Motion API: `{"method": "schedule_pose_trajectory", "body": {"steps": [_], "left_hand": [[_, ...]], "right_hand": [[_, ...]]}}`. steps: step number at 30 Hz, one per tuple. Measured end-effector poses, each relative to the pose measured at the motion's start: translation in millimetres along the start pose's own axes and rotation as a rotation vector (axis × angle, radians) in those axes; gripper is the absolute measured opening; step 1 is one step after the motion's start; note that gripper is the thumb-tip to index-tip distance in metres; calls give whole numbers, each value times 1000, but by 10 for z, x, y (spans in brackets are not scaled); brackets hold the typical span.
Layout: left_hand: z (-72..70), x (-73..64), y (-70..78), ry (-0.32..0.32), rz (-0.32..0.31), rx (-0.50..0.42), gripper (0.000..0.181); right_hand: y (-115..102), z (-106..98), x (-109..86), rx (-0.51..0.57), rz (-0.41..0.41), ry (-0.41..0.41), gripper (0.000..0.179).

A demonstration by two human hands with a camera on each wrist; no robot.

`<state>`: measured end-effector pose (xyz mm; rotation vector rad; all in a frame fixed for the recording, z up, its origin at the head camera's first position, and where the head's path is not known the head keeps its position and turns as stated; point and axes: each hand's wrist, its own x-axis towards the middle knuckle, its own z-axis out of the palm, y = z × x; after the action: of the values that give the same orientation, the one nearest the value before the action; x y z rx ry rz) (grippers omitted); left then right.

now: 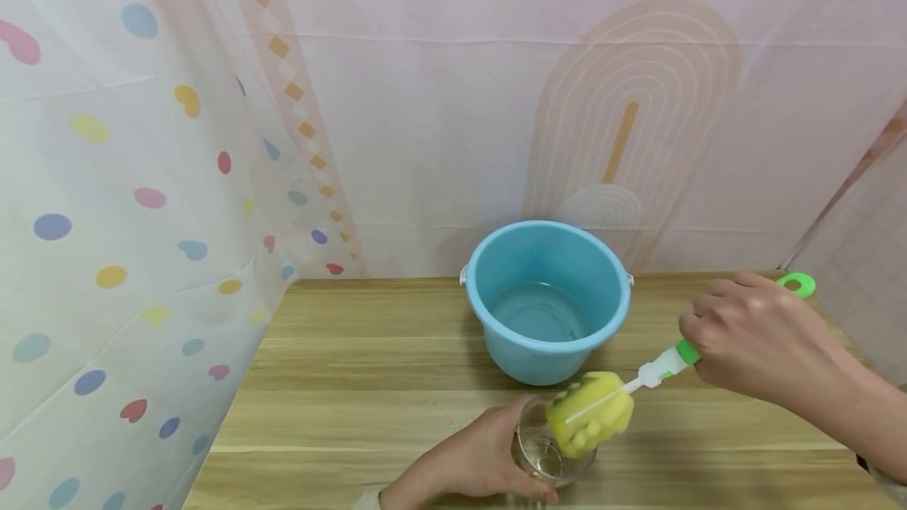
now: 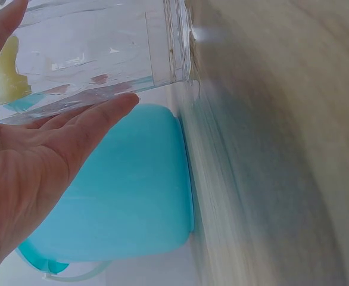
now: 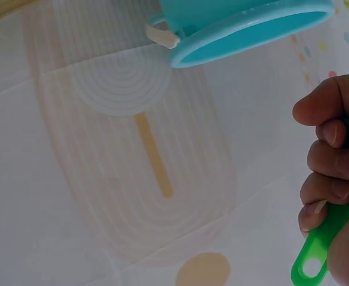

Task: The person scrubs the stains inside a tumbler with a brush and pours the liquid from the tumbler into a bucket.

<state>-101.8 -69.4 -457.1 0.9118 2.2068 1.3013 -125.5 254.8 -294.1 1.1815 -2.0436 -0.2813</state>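
In the head view my left hand [image 1: 482, 455] holds a clear drinking glass [image 1: 523, 447], thumb on the near side and fingers round the far side. The left wrist view shows the glass [image 2: 103, 44] side-on, its base close over the table. My right hand [image 1: 754, 337] grips the green handle of a sponge bottle brush [image 1: 602, 408]. Its yellow sponge head overlaps the mouth of the glass, tilted down to the left. In the right wrist view the fingers curl round the green handle [image 3: 326, 235], whose looped end sticks out past the palm.
A light blue bucket [image 1: 534, 360] with water in its bottom stands just behind the glass, near the table's back edge. The wood-grain table [image 1: 340, 408] meets a patterned curtain [image 1: 425, 140] at the back, and a dotted curtain [image 1: 142, 274] hangs along the left.
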Motion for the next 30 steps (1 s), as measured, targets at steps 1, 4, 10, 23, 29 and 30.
{"method": "schedule_pose_trajectory", "body": {"steps": [1,4,10,23,29,30], "left_hand": [[0,-2,1,0,1,5,88],[1,-7,2,0,5,18,88],[0,-5,5,-1,-10,20,86],[7,-13,15,3,-23,4,86],[8,-9,9,6,-15,-9,86],[10,-6,6,7,-9,-6,86]], "right_hand": [[5,-4,-25,4,4,-14,18],[23,-11,-100,15,15,-39,18],[40,28,-208,22,39,2,18],[63,120,-454,48,97,-4,16],[59,151,-531,63,121,-6,17],[55,155,-543,66,126,-7,17]]}}
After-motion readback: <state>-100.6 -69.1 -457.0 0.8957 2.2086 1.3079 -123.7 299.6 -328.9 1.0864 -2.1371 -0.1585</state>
